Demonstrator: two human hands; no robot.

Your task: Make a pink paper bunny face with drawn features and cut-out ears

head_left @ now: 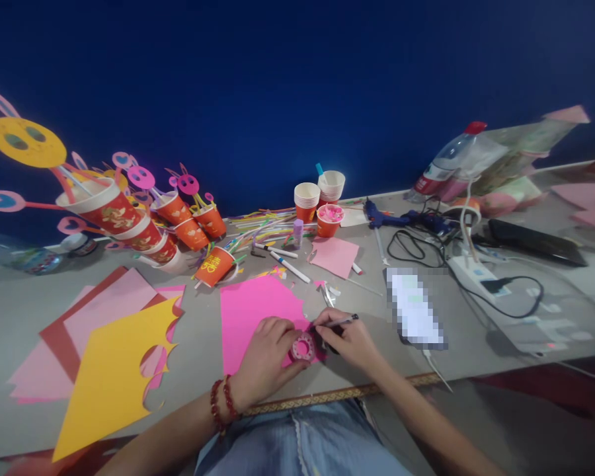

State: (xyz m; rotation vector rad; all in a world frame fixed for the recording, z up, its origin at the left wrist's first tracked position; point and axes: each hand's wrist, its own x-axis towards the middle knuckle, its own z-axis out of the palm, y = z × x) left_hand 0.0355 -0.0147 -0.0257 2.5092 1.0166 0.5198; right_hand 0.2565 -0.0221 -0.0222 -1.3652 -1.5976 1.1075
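Note:
My left hand presses a small pink ring, like a roll of tape, against a bright pink paper sheet. Its thumb and fingers curl round the ring's edge. In my right hand is a dark pen, its tip end close to the ring's upper right edge. The exact contact of the tip is hidden by the fingers. Just beyond the right hand lie scissors, their handles partly covered by that hand. The sheet's right edge is cut in curves.
Yellow cut paper overlaps pink and red sheets on the left. Decorated paper cups stand behind them. Markers, a pink square and a cup of pink scraps lie ahead. Right: a phone, glue gun, cables and power strip.

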